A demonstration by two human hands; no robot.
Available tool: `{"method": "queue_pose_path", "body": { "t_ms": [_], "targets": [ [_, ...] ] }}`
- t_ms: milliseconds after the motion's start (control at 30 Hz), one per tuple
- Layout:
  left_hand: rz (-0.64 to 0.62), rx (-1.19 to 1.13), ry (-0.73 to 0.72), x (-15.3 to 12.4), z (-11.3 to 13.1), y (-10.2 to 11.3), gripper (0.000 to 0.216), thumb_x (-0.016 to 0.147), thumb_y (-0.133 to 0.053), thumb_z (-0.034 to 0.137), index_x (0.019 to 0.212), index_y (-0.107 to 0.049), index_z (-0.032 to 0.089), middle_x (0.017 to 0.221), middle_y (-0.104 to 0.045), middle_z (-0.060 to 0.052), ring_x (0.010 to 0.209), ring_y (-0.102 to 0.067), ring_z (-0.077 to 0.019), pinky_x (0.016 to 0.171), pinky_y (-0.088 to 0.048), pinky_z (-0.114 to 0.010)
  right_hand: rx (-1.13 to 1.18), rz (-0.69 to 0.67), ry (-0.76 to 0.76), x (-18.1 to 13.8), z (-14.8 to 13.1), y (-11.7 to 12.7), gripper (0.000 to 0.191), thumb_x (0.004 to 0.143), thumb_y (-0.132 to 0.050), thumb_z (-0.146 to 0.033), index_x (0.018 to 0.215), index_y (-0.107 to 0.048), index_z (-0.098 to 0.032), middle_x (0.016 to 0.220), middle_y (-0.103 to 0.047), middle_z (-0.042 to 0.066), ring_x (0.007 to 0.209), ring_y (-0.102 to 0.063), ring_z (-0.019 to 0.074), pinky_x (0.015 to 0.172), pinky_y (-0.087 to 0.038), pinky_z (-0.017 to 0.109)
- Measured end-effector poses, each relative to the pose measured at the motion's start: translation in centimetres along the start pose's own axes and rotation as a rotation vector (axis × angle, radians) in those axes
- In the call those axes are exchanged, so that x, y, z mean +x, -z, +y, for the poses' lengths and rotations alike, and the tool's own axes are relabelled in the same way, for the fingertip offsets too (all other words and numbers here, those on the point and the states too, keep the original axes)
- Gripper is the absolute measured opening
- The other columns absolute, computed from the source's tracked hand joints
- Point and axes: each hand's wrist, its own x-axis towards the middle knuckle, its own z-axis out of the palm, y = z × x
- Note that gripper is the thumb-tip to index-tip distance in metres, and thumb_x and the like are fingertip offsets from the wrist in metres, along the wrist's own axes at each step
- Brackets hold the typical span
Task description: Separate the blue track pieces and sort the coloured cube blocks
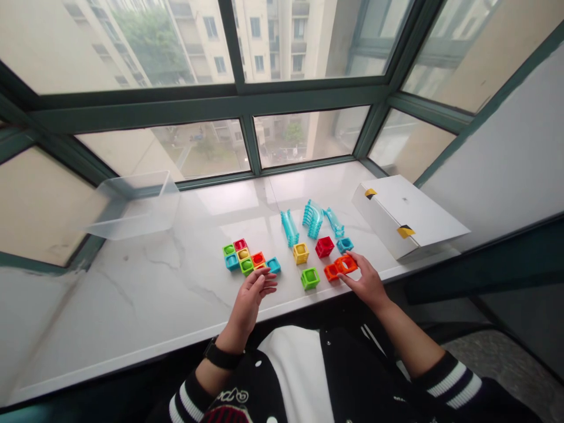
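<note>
My right hand (365,282) pinches an orange hollow cube block (346,264) between thumb and fingers, beside a second orange block (331,272). Whether those two are joined I cannot tell. My left hand (255,291) is held with its fingers extended, holding nothing, over the near edge of a cluster of coloured cube blocks (244,255), partly hiding a yellow one. A blue block (274,265) sits at the cluster's right end. Between my hands lie a green block (310,278), a yellow block (301,253) and a red block (325,247). Another blue block (345,245) lies just beyond my right hand.
Several clear turquoise track pieces, including a straight one (289,228) and a curved one (313,218), lie behind the blocks. A translucent plastic bin (136,205) stands far left. To the right is a white box (409,211) with yellow-black tabs. Windows border the marble-patterned ledge (176,294).
</note>
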Motion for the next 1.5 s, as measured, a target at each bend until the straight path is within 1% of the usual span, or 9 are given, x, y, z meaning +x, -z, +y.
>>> {"method": "queue_pose_path", "body": {
  "t_ms": [133, 300, 433, 600, 767, 1067, 1267, 1500],
  "targets": [
    [0.027, 0.003, -0.005, 0.0, 0.0, 0.4, 0.049, 0.079, -0.086, 0.050, 0.115, -0.075, 0.017, 0.108, -0.078, -0.013, 0.090, -0.074, -0.0219, 0.083, -0.059, -0.036, 0.006, -0.045, -0.018, -0.3, 1.1, -1.6, 0.065, 0.091, -0.073, -0.054, 0.146, -0.058, -0.024, 0.138, -0.068, 0.014, 0.127, -0.067, 0.0333, 0.110, -0.056, 0.050],
    [0.041, 0.002, -0.006, -0.1, 0.1, 0.8, 0.050, 0.079, -0.087, 0.050, 0.114, -0.075, 0.017, 0.108, -0.078, -0.013, 0.090, -0.073, -0.0223, 0.082, -0.059, -0.035, 0.020, -0.087, -0.058, -0.6, 2.3, -3.2, 0.065, 0.090, -0.073, -0.054, 0.144, -0.059, -0.022, 0.139, -0.068, 0.016, 0.128, -0.067, 0.0345, 0.112, -0.054, 0.052],
    [0.042, 0.008, -0.005, -0.1, 0.0, 0.9, 0.048, 0.080, -0.086, 0.049, 0.114, -0.075, 0.017, 0.108, -0.078, -0.013, 0.090, -0.073, -0.0221, 0.081, -0.060, -0.035, 0.031, -0.085, -0.090, -1.0, 2.8, -3.8, 0.067, 0.088, -0.073, -0.054, 0.145, -0.056, -0.021, 0.141, -0.067, 0.016, 0.128, -0.068, 0.0345, 0.109, -0.056, 0.052],
    [0.050, 0.012, 0.016, 0.0, -0.1, 0.8, 0.048, 0.078, -0.087, 0.049, 0.112, -0.075, 0.017, 0.108, -0.078, -0.013, 0.088, -0.074, -0.0220, 0.080, -0.061, -0.035, 0.019, -0.097, -0.108, -1.4, 2.8, -4.4, 0.073, 0.088, -0.073, -0.055, 0.148, -0.050, -0.022, 0.141, -0.067, 0.017, 0.123, -0.071, 0.0337, 0.103, -0.060, 0.052],
    [0.059, 0.010, 0.032, 0.0, -0.3, 0.8, 0.050, 0.077, -0.088, 0.050, 0.111, -0.075, 0.016, 0.106, -0.078, -0.013, 0.089, -0.074, -0.0220, 0.079, -0.060, -0.034, 0.006, -0.069, -0.116, -1.7, 3.1, -5.1, 0.072, 0.089, -0.071, -0.052, 0.149, -0.047, -0.020, 0.143, -0.064, 0.018, 0.122, -0.070, 0.0331, 0.103, -0.060, 0.051],
    [0.066, 0.022, 0.048, 0.2, -0.9, 1.1, 0.049, 0.079, -0.086, 0.050, 0.112, -0.075, 0.016, 0.105, -0.077, -0.011, 0.086, -0.072, -0.0194, 0.077, -0.059, -0.031, 0.018, -0.078, -0.101, -1.8, 4.0, -5.5, 0.073, 0.089, -0.071, -0.052, 0.149, -0.046, -0.020, 0.142, -0.064, 0.018, 0.123, -0.070, 0.0326, 0.104, -0.059, 0.049],
    [0.055, 0.028, 0.045, 0.3, -1.0, 1.0, 0.047, 0.080, -0.085, 0.050, 0.112, -0.075, 0.017, 0.103, -0.077, -0.011, 0.084, -0.072, -0.0191, 0.077, -0.058, -0.031, 0.034, -0.098, -0.075, -1.5, 4.3, -5.5, 0.072, 0.088, -0.072, -0.052, 0.148, -0.045, -0.022, 0.143, -0.062, 0.018, 0.126, -0.068, 0.0330, 0.108, -0.057, 0.051],
    [0.057, 0.048, 0.049, 0.2, -1.1, 0.9, 0.047, 0.080, -0.084, 0.051, 0.111, -0.074, 0.017, 0.102, -0.077, -0.010, 0.085, -0.073, -0.0197, 0.077, -0.058, -0.033, 0.041, -0.080, -0.065, -1.5, 4.4, -5.6, 0.072, 0.088, -0.072, -0.053, 0.148, -0.045, -0.022, 0.140, -0.064, 0.017, 0.123, -0.069, 0.0329, 0.106, -0.058, 0.051]
  ]
}}
